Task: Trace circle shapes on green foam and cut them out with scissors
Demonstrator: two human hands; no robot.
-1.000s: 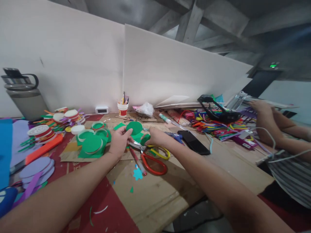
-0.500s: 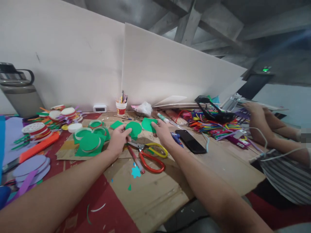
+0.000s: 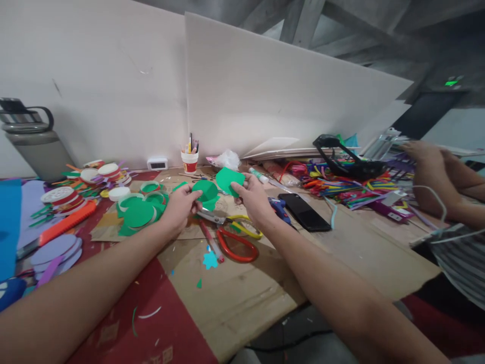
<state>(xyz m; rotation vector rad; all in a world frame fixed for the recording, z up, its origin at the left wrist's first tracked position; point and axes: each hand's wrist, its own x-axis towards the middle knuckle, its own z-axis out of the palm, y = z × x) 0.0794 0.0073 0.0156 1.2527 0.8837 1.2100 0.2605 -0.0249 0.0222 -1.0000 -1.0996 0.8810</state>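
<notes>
My left hand pinches the edge of a round green paper piece between thumb and fingers. Another green paper piece, rounded along its far side, is held up in the pinch of my right hand. The two pieces are close to each other above the cardboard. Just under my hands lie scissors with one red and one yellow handle, beside a red pen. Left of my left hand, several green paper pieces lie with ring-shaped strips on them.
An orange utility knife, lilac discs and a bottle stand or lie at left. A pen cup is at the back. Right are a phone, a glue gun, pipe cleaners and another person's arms.
The green piece in my right hand has come up and tilted, showing more of its rounded outline. The disc in my left hand has tipped flatter. The view has shifted slightly.
</notes>
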